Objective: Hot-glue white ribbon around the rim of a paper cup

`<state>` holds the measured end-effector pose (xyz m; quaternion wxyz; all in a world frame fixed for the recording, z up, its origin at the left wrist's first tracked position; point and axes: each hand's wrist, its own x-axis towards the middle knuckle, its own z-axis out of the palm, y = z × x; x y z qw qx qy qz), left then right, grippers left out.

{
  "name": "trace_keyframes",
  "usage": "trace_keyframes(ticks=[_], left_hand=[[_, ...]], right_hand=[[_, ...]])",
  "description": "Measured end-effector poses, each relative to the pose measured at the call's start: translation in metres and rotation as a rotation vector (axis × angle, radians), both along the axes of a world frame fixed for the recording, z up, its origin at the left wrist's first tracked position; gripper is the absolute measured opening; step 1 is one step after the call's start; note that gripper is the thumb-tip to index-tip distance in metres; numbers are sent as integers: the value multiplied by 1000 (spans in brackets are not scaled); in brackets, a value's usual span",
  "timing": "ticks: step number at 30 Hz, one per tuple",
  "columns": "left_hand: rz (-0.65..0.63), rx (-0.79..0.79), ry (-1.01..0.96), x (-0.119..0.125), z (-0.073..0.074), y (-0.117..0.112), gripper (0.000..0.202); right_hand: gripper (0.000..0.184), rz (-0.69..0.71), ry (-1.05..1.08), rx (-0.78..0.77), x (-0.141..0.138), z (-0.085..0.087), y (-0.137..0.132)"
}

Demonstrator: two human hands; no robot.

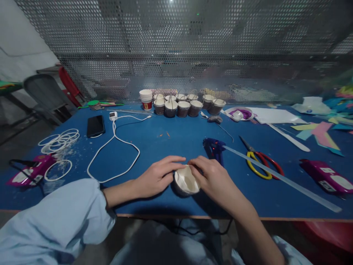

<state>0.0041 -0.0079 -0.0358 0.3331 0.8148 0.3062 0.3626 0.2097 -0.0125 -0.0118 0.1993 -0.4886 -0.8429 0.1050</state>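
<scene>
A small paper cup, white inside and dark around its outer wall, stands on the blue table near the front edge, its opening facing up toward me. My left hand is on the cup's left side, fingers reaching over the far rim. From the right, my right hand pinches the same rim with thumb and fingers. The fingertips of both hands nearly meet at the back of the cup. Just beyond my right hand rests a blue glue gun with a long translucent glue stick in it.
Scissors with yellow and red handles lie to the right. Several dark-wrapped cups with handles line the back beside stacked paper cups. A phone, white cable, white rings and purple devices surround the workspace.
</scene>
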Motion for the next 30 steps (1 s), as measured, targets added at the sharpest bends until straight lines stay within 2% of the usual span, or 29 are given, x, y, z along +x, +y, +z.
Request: trace_keyframes(ticks=[3,10,14,16,18,20,23,26,30], left_hand=[[-120,194,95,-10,-1,3,33],[-239,448,166,-20,-2,9,24],[-231,537,136,-21,-7,6,24],[-215,558,119,-20,-11,4,26],[-206,595,111,-20,-12,3,28],[-211,638,107,-20,-12,2,30],[-231,669,110,-19,-11,0,30],[-203,662,107,-17,-8,-2,26],[-239,621,140,-16,-1,1,23]], right_hand=[[23,-19,7,-57,-1,3,1],[26,-80,175,-219,0,1,3],[30,-68,286,-280,2,-7,1],[31,-70,357,-177,5,-9,-5],[28,-49,389,51,9,-7,-16],[26,82,321,233,14,-2,-28],[24,292,110,277,19,5,-44],[18,300,-18,303,20,4,-49],[17,271,-12,306,19,-1,-46]])
